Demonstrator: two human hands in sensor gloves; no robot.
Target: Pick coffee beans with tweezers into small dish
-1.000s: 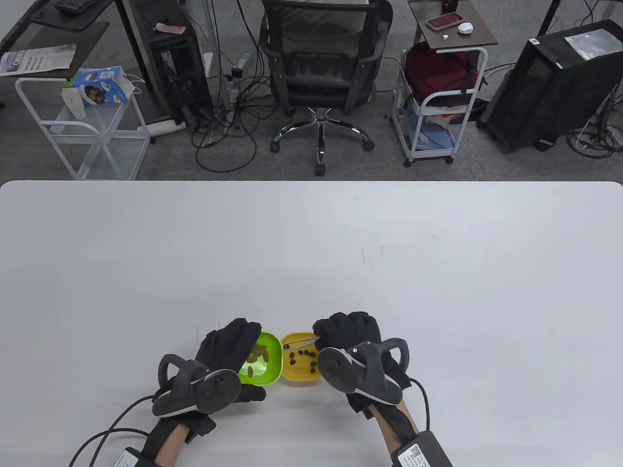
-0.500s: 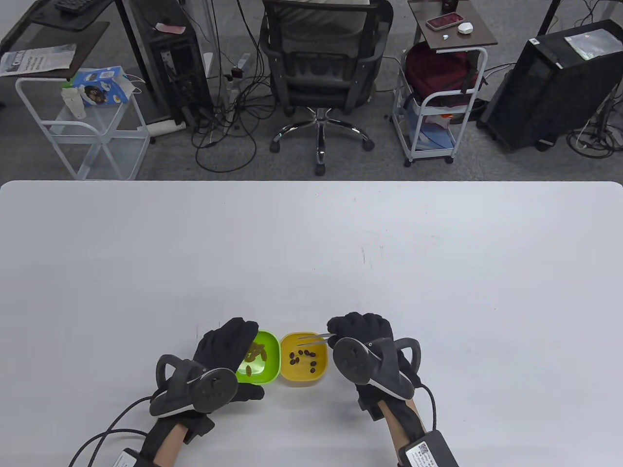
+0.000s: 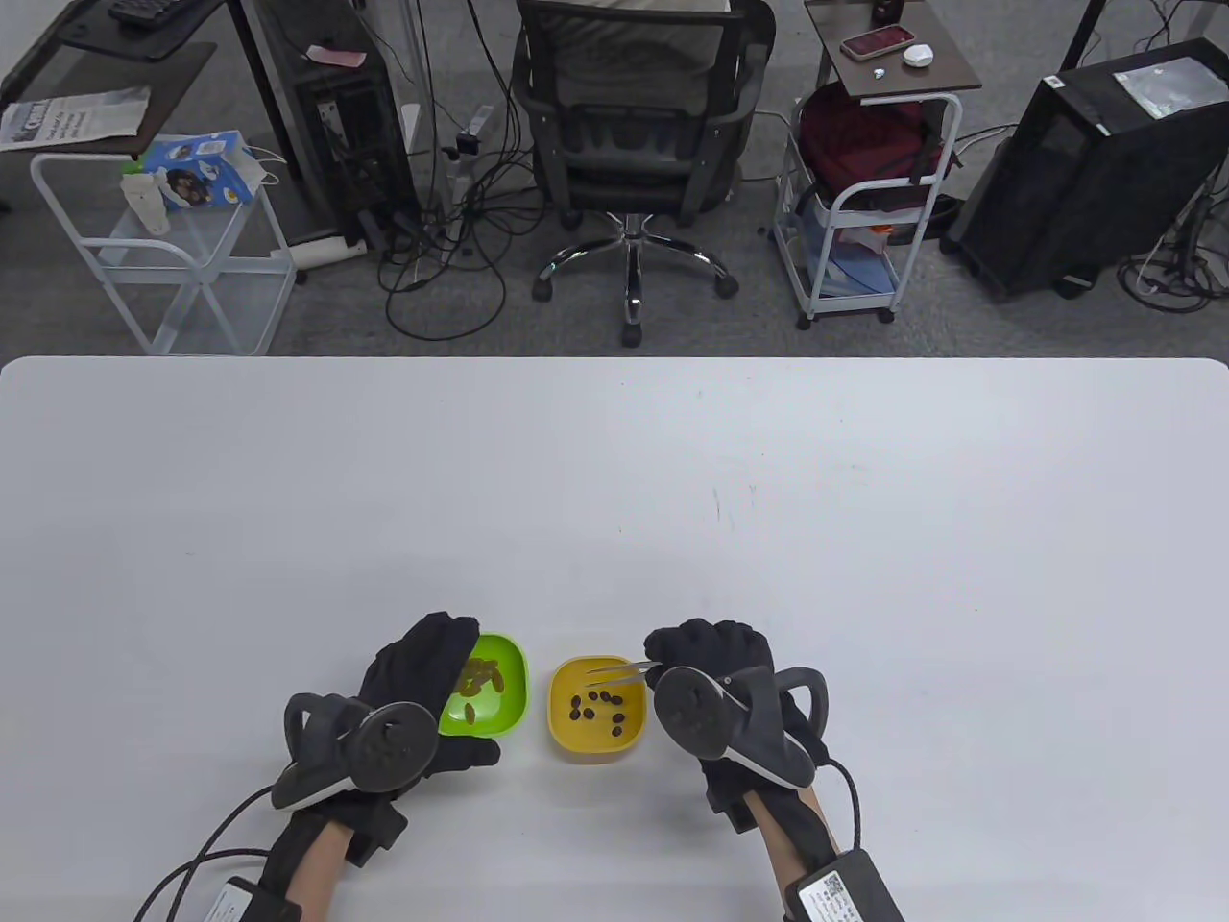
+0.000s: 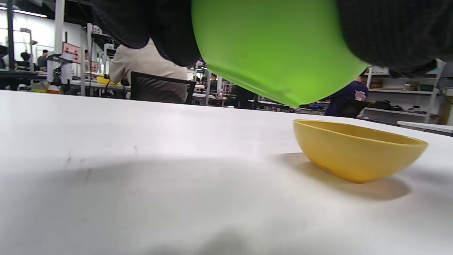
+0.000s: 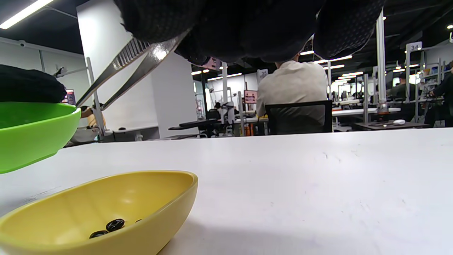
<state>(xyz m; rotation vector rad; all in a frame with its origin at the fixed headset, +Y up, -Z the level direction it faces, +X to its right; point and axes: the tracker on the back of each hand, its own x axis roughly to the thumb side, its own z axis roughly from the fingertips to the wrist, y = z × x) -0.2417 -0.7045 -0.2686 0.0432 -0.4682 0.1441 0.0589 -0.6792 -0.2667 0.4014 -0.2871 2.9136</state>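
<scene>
A green dish [image 3: 494, 687] with several coffee beans is gripped by my left hand [image 3: 422, 677] and held off the table; its underside shows in the left wrist view [image 4: 276, 53]. A yellow dish [image 3: 595, 711] with several dark beans [image 3: 600, 706] sits on the table to its right; it also shows in the left wrist view [image 4: 357, 150] and the right wrist view [image 5: 102, 212]. My right hand [image 3: 710, 658] holds metal tweezers [image 3: 619, 669] over the yellow dish's far rim. The tweezer tips are apart and hold nothing in the right wrist view [image 5: 116, 76].
The white table [image 3: 672, 480] stretches far beyond the dishes. An office chair [image 3: 629, 125] and carts [image 3: 864, 202] stand past the table's far edge. Glove cables [image 3: 192, 864] trail at the near edge.
My left hand has carried the green dish to the left, away from the yellow dish. My right hand drew the tweezers back to the right and the yellow dish is uncovered.
</scene>
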